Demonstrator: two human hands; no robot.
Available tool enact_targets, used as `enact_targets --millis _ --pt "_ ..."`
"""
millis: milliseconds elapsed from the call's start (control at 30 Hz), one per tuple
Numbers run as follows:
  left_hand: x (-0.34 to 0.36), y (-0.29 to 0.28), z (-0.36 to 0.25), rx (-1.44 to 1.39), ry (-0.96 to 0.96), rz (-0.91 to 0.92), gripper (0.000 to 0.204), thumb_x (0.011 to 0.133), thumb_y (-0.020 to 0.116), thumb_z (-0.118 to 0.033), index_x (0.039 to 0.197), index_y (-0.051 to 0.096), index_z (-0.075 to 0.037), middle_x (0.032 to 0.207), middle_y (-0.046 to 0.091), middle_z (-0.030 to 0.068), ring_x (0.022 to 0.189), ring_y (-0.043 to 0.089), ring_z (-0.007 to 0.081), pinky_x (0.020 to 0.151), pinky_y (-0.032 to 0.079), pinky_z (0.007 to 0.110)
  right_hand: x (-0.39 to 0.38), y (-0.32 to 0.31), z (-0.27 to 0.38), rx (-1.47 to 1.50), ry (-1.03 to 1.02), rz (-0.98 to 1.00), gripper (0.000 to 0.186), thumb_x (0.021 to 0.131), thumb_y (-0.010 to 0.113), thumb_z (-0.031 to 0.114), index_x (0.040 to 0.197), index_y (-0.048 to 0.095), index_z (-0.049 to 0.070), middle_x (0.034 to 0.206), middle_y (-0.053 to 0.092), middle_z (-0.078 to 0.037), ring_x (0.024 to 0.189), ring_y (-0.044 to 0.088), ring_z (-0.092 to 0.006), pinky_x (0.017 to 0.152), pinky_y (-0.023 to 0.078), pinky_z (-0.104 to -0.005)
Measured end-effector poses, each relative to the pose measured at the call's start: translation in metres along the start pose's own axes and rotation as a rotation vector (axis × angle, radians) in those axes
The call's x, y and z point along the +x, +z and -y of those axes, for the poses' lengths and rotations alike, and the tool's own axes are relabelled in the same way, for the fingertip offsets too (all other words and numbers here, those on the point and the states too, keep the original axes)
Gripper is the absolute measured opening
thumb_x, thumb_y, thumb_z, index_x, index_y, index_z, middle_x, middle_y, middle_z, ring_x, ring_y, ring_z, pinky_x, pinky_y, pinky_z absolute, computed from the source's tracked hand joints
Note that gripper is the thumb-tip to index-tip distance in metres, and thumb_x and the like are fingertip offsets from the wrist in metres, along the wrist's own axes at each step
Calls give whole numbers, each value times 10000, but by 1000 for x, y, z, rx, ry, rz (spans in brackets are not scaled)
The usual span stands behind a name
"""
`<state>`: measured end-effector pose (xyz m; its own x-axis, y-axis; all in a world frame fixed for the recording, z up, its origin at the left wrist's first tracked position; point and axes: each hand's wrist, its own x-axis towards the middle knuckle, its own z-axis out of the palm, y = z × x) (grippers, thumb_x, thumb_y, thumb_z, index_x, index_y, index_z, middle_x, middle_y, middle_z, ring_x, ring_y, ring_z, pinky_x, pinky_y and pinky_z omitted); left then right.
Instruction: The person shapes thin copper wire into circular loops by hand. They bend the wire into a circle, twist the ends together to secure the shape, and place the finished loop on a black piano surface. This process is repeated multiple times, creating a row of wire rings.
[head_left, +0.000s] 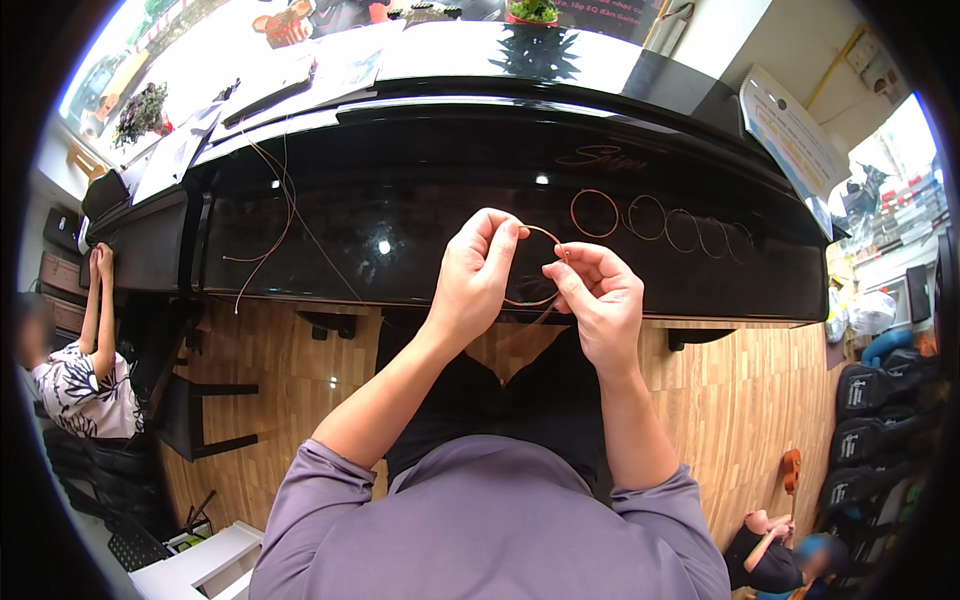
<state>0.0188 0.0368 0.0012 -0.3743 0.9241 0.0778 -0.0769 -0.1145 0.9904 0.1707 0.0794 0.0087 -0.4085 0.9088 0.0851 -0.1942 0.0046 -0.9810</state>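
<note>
My left hand (472, 265) pinches the upper left of a copper-coloured coiled guitar string (530, 302) between thumb and fingers. On its right side, my right hand (603, 300) holds the same ring in a pinch, with a small bright end showing by the fingertips. Both hands are raised over the front edge of a glossy black piano (400, 200). To the right on the piano lies a row of several coiled strings; the nearest to my hands is a copper ring (595, 213), and the others are thinner and darker. Loose uncoiled strings (291, 205) lie to the left.
Papers (340, 65) and a potted plant (533, 12) rest on the piano top. A sheet (790, 130) stands at its right end. At left, another person (90, 380) stretches both arms forward. A person (770, 560) sits lower right near a small stringed instrument (791, 470). Black cases (865, 440) line the right.
</note>
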Motion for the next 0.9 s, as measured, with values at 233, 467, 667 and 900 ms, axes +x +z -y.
enact_targets --millis 233,467,667,900 --pt "1 -6 -31 572 486 160 146 936 529 -89 1013 618 -1 849 627 57 662 550 86 609 457 249 -1 1 4 -44 -6 5 174 879 641 42 1043 649 -17 839 676 -38 658 574 -9 515 420 -150" --pt "4 -10 -22 328 217 105 153 945 534 -120 930 622 4 734 609 5 617 482 34 551 396 204 -2 -5 6 1 -70 126 279 886 588 0 1165 583 13 817 623 -10 590 448 21 523 352 -132" --pt "4 -10 -24 79 90 157 180 966 526 -155 977 625 -4 648 505 -62 526 378 -10 467 302 176 0 -15 -1 -89 -92 33 142 891 607 17 1034 615 19 807 652 -14 566 472 16 492 364 -142" --pt "4 -1 -16 -37 59 89 204 978 521 -185 1027 614 -10 546 402 -94 442 303 -21 397 236 170 10 -9 -18 127 -14 154 72 904 611 47 969 622 19 813 657 -33 689 622 -78 590 479 -196"
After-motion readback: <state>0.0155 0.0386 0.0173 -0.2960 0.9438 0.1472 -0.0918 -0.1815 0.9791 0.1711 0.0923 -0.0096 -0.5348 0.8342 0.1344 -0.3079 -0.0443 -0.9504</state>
